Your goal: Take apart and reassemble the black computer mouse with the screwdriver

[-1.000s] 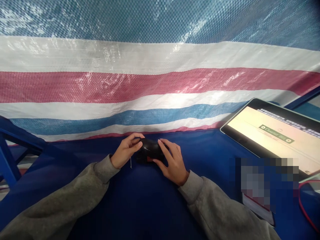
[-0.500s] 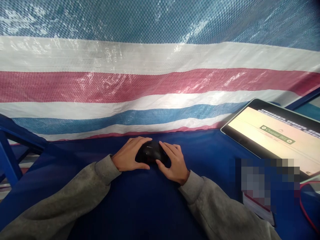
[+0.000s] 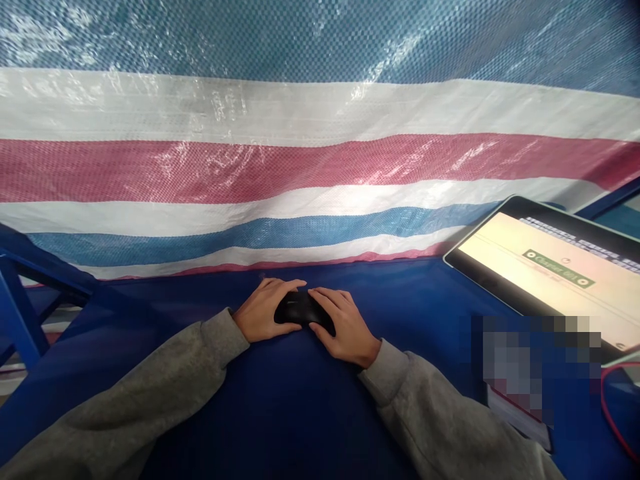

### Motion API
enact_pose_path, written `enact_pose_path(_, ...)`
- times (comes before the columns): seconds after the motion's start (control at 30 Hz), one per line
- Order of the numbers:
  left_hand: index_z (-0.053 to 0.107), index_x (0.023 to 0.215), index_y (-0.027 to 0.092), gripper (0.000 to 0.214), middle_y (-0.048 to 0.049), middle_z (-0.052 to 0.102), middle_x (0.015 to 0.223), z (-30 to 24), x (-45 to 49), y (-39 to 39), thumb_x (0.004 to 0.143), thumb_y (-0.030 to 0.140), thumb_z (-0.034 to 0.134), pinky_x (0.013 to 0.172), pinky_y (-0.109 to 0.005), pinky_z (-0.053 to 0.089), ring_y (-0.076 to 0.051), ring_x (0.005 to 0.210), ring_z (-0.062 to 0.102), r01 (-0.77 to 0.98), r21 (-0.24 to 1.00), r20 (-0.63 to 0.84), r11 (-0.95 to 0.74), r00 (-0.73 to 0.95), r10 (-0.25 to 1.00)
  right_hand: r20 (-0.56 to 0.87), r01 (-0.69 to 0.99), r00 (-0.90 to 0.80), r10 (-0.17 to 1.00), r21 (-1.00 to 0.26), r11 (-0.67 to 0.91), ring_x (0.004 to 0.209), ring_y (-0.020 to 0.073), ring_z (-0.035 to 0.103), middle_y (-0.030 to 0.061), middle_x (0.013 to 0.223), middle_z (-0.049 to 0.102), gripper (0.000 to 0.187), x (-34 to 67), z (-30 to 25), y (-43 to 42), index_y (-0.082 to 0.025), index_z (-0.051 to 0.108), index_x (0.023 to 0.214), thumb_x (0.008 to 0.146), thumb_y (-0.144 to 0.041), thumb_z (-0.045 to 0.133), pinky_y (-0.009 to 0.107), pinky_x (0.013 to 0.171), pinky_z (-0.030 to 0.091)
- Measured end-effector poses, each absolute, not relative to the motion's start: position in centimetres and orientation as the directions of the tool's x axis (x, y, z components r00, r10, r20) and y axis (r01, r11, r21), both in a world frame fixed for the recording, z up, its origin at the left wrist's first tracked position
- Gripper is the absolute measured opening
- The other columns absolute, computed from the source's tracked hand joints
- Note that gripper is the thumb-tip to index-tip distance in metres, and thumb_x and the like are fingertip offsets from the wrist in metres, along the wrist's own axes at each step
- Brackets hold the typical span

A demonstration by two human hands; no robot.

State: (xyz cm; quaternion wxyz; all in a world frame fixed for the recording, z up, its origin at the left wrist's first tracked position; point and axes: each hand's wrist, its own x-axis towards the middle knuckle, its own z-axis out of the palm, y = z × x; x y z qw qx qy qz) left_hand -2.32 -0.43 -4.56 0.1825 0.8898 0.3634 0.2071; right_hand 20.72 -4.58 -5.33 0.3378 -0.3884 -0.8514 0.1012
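Note:
A smooth black computer mouse (image 3: 299, 309) with a small pale marking sits between my two hands, over the blue surface (image 3: 280, 413). My left hand (image 3: 265, 310) grips its left end, thumb along the near side and fingers over the far side. Around the right end curls my right hand (image 3: 345, 328), with its thumb near and its fingers across the top. Both ends of the mouse are partly hidden by the hands. Whether its underside touches the surface, I cannot tell.
To the right lies a tablet (image 3: 550, 280) with a lit screen. Nearer me is a pixelated patch, with a pale, dark-edged item (image 3: 520, 417) partly showing below it. A red cable (image 3: 607, 407) curves at the right edge. Striped tarpaulin (image 3: 300, 167) hangs behind; a blue frame (image 3: 20, 313) stands left.
The mouse has tilted, so its top shows less and looks narrower. My left hand has shifted slightly right, and my right hand's fingers have moved left over the mouse.

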Motion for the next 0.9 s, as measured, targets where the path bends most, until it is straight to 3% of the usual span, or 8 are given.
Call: enact_pose_path(0.9,0.048,0.131,0.024,0.068,-0.0087,0.064,0.123,-4.50,-2.10,-0.47,0.072,0.045,0.074,0.098,-0.048,0.042,-0.030,0.109,0.058,0.567,0.463,0.278,-0.682,0.637,0.719,0.433,0.631,-0.445,0.784,-0.469,0.618,0.114,0.0297,0.056,0.0136,0.124,0.059,0.053,20.66,-4.91,-4.72,-0.020,0.052,0.134,0.083,-0.027,0.065,0.048,0.094,0.048)
